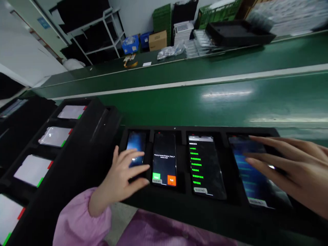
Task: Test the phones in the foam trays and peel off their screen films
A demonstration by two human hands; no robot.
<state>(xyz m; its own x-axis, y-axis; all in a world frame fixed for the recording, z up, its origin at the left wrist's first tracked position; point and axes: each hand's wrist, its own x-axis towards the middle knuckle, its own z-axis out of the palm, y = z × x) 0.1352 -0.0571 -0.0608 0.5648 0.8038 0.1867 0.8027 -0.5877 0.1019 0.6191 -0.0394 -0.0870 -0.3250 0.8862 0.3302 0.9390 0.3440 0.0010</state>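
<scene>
Several phones lie face up in a black tray (174,130). My left hand (125,174), fingers spread, hovers over the leftmost phone (136,140), whose screen glows blue. Beside it, the second phone (164,153) shows white text with a green and an orange "Fail" button. Green lines of text fill the screen of the third phone (207,167). Over the rightmost phone (243,160) is my right hand (289,164), its fingers stretched out and holding nothing; whether a fingertip touches the glass cannot be made out.
At the left, another black tray (89,130) holds several phones with white screens and red and green corners. Beyond the green bench (164,102) are green crates (162,22), blue bins (130,44), a cardboard box (158,40) and a black tray (238,32).
</scene>
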